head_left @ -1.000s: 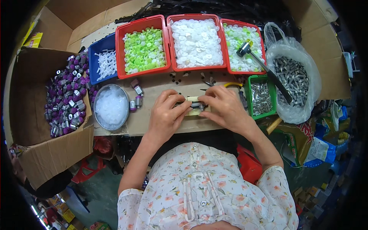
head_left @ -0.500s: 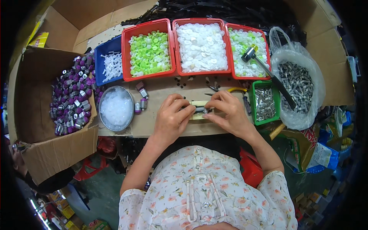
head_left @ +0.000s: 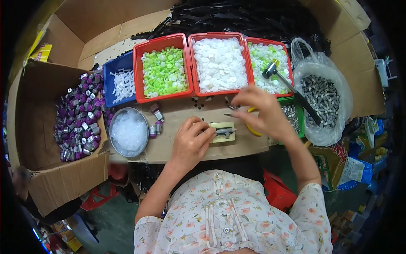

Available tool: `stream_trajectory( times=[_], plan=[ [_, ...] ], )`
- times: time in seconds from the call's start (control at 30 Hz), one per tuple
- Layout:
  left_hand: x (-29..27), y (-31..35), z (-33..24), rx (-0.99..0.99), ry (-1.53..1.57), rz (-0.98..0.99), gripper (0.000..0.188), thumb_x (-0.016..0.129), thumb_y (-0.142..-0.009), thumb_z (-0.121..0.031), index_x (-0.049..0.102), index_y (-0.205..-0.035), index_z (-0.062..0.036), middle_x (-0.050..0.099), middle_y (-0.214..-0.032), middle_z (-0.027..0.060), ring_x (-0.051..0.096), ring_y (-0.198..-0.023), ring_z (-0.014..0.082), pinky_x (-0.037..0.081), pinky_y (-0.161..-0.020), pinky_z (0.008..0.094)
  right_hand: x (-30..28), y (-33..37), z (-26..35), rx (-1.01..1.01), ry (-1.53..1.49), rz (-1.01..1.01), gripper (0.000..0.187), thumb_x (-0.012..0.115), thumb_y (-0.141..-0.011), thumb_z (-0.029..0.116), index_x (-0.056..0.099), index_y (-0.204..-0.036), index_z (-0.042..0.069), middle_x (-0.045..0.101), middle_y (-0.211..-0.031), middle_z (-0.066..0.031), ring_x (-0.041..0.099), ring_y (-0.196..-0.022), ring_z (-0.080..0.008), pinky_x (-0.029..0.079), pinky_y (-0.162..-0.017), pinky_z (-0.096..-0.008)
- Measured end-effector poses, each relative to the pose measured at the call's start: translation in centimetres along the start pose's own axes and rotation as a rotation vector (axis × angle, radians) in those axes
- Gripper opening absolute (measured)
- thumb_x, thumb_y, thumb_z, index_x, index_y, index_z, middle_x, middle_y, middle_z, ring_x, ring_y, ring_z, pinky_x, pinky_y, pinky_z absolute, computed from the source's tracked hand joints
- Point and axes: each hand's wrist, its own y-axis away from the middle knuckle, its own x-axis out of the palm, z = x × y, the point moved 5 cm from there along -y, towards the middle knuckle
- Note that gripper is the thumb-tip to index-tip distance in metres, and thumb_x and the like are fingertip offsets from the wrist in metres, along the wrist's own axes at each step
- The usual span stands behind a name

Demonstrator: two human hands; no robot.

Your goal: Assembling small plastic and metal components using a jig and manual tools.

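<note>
My left hand is closed, its thumb and fingers gripping the left end of a slim dark grey metal part. That part lies in a small cream block on the cardboard-covered table. My right hand is lifted to the right of the block, slightly blurred, fingers apart, and nothing shows in it. Under and beside it lie pliers with a yellow handle, partly hidden by the hand. A hammer with a black grip slants over the right red bin and the clear bag.
Red bins hold green caps, white discs and mixed pieces. A blue bin, a bowl of clear pieces and a carton of purple-and-silver parts stand left. Right are a green bin and a bag of screws.
My right hand has let go of the part at the block and moved up and to the right. My left hand stays at the block's left end. The view has tilted slightly.
</note>
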Motion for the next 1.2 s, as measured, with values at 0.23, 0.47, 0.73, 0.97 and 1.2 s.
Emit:
stream_trajectory(
  times=[0.23,0.47,0.73,0.97,1.2],
  plan=[
    [-0.5,-0.1,-0.3,-0.011,0.032,0.015,0.031,0.077,-0.074,-0.005,0.068,-0.104,-0.0013,0.064,-0.09,0.0111,0.059,-0.092,0.0307,0.05,-0.079,0.04,-4.3,-15.9,-6.9,0.021,0.491,-0.15,0.017,0.068,-0.087,0.013,0.071,-0.097,0.0,0.069,-0.097,-0.0161,0.068,-0.086,-0.0291,0.053,-0.078,-0.0353],
    [-1.4,0.0,0.0,-0.055,0.023,0.022,0.03,0.077,-0.074,-0.004,0.069,-0.102,-0.0021,0.065,-0.092,0.0111,0.059,-0.095,0.0319,0.05,-0.08,0.0404,-2.5,-22.3,-11.5,0.229,0.637,0.034,0.032,0.074,-0.081,0.02,0.07,-0.105,0.0,0.07,-0.103,-0.019,0.068,-0.096,-0.0315,0.054,-0.084,-0.0399],
    [-3.0,-0.4,0.1,-0.05,0.014,-0.074,0.028,0.077,-0.074,-0.002,0.07,-0.102,-0.0011,0.065,-0.092,0.0118,0.06,-0.094,0.0319,0.05,-0.079,0.0407,-7.5,-19.9,-8.3,-0.023,0.271,-0.257,0.034,0.073,-0.078,0.025,0.065,-0.096,-0.002,0.067,-0.089,-0.0116,0.066,-0.081,-0.0215,0.053,-0.074,-0.034],
    [-4.4,-0.7,1.7,-0.518,0.682,-0.335,0.04,0.068,-0.089,-0.003,0.061,-0.127,-0.0011,0.066,-0.107,0.0101,0.063,-0.092,0.018,0.051,-0.077,0.0289,-3.5,-9.8,-0.9,0.016,-0.717,-0.111,0.031,0.073,-0.079,0.015,0.06,-0.103,0.001,0.064,-0.093,-0.0068,0.065,-0.085,-0.0133,0.054,-0.077,-0.0266],
    [-2.6,-0.8,2.3,-0.763,1.285,-0.273,0.032,0.064,-0.094,-0.007,0.061,-0.125,0.004,0.069,-0.095,0.0078,0.065,-0.074,0.0096,0.048,-0.061,0.0187,3.2,-1.6,0.9,0.217,-0.841,-0.02,0.035,0.075,-0.076,0.008,0.06,-0.106,-0.002,0.063,-0.099,-0.0064,0.062,-0.093,-0.0133,0.053,-0.079,-0.0276]
  ],
)
